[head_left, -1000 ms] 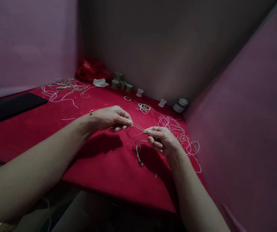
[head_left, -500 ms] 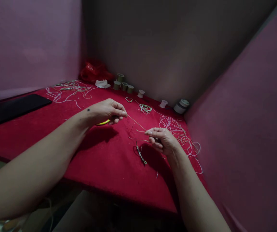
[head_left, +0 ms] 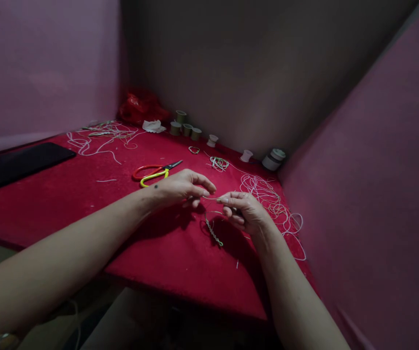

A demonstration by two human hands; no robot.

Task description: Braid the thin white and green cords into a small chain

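Observation:
My right hand (head_left: 244, 209) pinches a thin pale cord (head_left: 211, 198) between thumb and index finger above the table. Close to it on the left, my left hand (head_left: 194, 188) is curled with the thumb at the cord's other visible part; its index finger is raised a little, and the fingers beneath are partly hidden. Below the hands lies a short braided cord bracelet (head_left: 213, 232) with a small loop at its near end and loose strands at the other. Scissors (head_left: 154, 174) with one red and one yellow handle rest behind my left wrist, which partly covers the yellow handle.
On the red cloth (head_left: 173, 262) lie tangled white cords (head_left: 262, 190) at right and another tangle (head_left: 103, 133) at far left. Green thread spools (head_left: 186, 129), pale spools and a red plastic bag (head_left: 139, 108) line the back. A black flat object (head_left: 23, 163) lies left.
My left hand has moved right and toward me, close to my right hand, uncovering the scissors. The taut cord stretch between the hands has become short. My right hand has hardly moved.

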